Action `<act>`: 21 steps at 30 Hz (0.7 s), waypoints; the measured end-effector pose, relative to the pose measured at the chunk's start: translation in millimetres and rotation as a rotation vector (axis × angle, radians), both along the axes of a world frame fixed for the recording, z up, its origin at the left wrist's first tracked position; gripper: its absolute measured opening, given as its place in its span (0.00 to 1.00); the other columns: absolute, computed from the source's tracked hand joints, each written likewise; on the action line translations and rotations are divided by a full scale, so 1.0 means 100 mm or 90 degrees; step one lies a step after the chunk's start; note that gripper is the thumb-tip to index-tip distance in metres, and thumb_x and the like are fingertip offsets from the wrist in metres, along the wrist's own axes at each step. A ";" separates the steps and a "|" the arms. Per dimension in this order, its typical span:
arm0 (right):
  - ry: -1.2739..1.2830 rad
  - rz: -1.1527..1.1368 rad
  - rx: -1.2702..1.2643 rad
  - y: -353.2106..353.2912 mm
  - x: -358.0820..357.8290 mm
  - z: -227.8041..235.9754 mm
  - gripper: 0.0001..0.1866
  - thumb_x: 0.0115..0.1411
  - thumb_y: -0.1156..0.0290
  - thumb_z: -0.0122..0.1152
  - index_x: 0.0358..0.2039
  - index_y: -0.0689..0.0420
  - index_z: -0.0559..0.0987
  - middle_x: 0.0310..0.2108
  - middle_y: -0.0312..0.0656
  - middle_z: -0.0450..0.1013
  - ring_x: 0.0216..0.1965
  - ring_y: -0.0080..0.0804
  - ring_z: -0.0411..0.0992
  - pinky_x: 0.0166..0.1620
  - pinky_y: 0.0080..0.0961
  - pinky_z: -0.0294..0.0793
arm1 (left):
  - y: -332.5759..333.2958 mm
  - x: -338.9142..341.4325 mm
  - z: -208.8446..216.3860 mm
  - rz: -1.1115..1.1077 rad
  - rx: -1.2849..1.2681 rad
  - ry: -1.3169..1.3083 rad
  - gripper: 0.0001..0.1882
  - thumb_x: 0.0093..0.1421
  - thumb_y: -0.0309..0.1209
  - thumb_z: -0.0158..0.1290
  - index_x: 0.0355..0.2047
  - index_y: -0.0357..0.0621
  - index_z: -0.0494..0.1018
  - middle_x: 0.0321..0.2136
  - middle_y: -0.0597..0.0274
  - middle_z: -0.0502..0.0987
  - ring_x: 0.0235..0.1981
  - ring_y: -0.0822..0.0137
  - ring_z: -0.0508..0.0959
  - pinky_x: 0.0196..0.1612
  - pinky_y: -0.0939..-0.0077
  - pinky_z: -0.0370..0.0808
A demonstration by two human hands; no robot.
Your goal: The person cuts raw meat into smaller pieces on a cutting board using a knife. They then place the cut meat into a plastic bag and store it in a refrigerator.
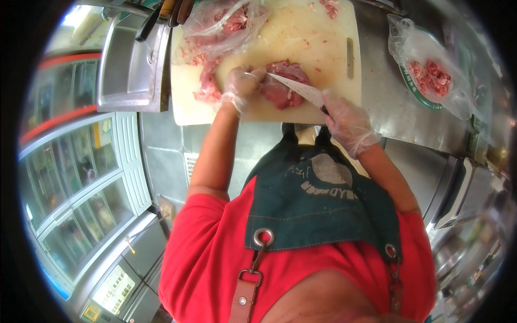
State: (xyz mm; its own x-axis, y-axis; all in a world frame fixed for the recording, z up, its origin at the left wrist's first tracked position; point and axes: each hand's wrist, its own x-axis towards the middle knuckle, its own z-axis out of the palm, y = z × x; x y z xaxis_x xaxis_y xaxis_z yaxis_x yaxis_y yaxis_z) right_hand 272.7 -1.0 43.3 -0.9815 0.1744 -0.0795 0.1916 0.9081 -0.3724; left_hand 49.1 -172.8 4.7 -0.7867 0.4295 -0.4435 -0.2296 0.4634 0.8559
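Observation:
A thick piece of raw red meat (281, 96) lies on the white cutting board (326, 51). My left hand (242, 84), in a clear plastic glove, is closed at the meat's upper left edge, its fingertips pressed against it. Gripped by its handle in my gloved right hand (349, 123) is a knife (301, 89). Its blade slants across the top of the meat, with the tip close to my left fingers. A strip of meat (208, 83) rests just left of my left hand. Farther back, more meat sits under a clear plastic bag (215, 32).
At right, a green-rimmed plate (428, 102) holds cut meat pieces and a plastic bag on the steel counter (377, 81). A metal sink (132, 64) adjoins the board's left side, with dark knife handles (151, 22) above. A glass-doored fridge (81, 183) stands at left.

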 end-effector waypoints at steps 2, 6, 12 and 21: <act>-0.014 0.003 0.006 0.00 -0.02 0.01 0.29 0.57 0.68 0.58 0.59 0.55 0.64 0.36 0.46 0.70 0.37 0.45 0.71 0.37 0.39 0.73 | -0.01 0.06 -0.04 -0.032 -0.114 0.158 0.13 0.56 0.35 0.55 0.32 0.36 0.78 0.25 0.51 0.80 0.23 0.60 0.78 0.30 0.67 0.74; 0.028 0.005 0.021 0.00 -0.02 -0.11 0.30 0.56 0.68 0.58 0.59 0.54 0.65 0.35 0.45 0.70 0.37 0.44 0.71 0.36 0.39 0.73 | 0.08 0.29 0.04 -0.021 -0.226 0.317 0.12 0.55 0.37 0.54 0.31 0.41 0.77 0.28 0.46 0.79 0.30 0.48 0.79 0.37 0.58 0.75; 0.027 -0.023 0.061 -0.12 -0.04 -0.12 0.32 0.54 0.68 0.59 0.60 0.54 0.65 0.34 0.43 0.69 0.35 0.42 0.71 0.34 0.39 0.73 | 0.14 0.48 -0.23 0.026 -0.242 0.595 0.08 0.56 0.35 0.54 0.26 0.46 0.73 0.24 0.50 0.77 0.23 0.48 0.77 0.29 0.56 0.75; 0.083 -0.020 0.043 -0.20 -0.18 -0.07 0.30 0.56 0.69 0.56 0.61 0.56 0.65 0.35 0.44 0.68 0.35 0.43 0.71 0.35 0.38 0.73 | 0.16 0.49 -0.29 0.024 -0.253 0.690 0.06 0.56 0.34 0.53 0.27 0.47 0.72 0.24 0.52 0.76 0.21 0.51 0.77 0.25 0.57 0.75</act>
